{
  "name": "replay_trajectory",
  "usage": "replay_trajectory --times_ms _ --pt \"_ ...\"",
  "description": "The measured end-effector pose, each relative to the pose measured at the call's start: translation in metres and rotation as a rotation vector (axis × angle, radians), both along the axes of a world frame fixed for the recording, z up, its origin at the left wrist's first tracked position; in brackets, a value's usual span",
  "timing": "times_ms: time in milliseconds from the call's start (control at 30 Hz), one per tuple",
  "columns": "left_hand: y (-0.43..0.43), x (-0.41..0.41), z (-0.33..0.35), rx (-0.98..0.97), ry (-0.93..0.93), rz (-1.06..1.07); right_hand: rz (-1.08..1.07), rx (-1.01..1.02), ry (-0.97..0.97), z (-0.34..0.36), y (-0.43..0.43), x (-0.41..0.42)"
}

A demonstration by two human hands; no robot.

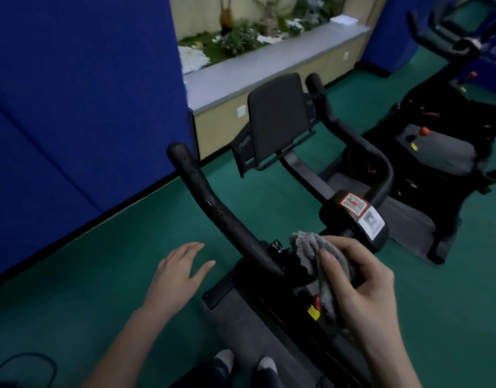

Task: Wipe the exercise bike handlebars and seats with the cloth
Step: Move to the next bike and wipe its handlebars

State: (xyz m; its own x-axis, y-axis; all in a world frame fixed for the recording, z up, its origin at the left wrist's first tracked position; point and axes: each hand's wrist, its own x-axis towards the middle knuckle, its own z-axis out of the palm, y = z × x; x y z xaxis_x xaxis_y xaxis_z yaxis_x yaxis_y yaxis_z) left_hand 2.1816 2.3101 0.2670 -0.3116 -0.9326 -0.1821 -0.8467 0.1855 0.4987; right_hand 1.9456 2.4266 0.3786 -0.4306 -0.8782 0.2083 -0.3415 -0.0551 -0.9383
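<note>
Two hands show above the exercise bike (329, 217). Our right hand (364, 287) has the grey cloth (308, 245) bunched in its grip, thumb pressed on top and fingers curled beneath. The cloth sits near the middle of the bars, just beside the stickered stem; we cannot tell whether it touches them. Our left hand (179, 273) holds nothing. Its grip is spread, fingers loose, over the green floor (115, 261) near the base of the left handlebar (213, 203). The right handlebar (361, 147) curves off beyond the screen holder (277, 119). No seat is in view.

We judge the cloth soft, light and floppy. It should fold round a tube readily, so wrapping it about a bar and sliding along suits it better than dabbing. The bars look stiff with a rubbery skin. The left one carries small glints that may be droplets, so the cloth could slip there. Steadying the bike by that bar's lower bend seems sensible to us.
</note>
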Motion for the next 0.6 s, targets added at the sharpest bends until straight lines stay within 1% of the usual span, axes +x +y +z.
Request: replay_trajectory --times_ms 133,267,367,433,600 --pt "0.008 -0.010 0.014 -0.056 0.162 0.233 0.189 -0.010 0.058 0.001 -0.033 -0.018" --pt "0.002 -0.017 0.031 -0.159 0.263 0.379 0.343 -0.034 0.116 0.002 -0.067 -0.019" --pt "-0.010 -0.020 0.048 -0.268 0.366 0.454 0.431 -0.065 0.151 0.005 -0.093 -0.005" --pt "-0.021 -0.023 0.060 -0.326 0.441 0.483 0.478 -0.124 0.188 0.010 -0.113 0.010" --pt "-0.045 -0.034 0.082 -0.343 0.697 0.531 0.537 -0.300 0.322 0.033 -0.169 0.056"
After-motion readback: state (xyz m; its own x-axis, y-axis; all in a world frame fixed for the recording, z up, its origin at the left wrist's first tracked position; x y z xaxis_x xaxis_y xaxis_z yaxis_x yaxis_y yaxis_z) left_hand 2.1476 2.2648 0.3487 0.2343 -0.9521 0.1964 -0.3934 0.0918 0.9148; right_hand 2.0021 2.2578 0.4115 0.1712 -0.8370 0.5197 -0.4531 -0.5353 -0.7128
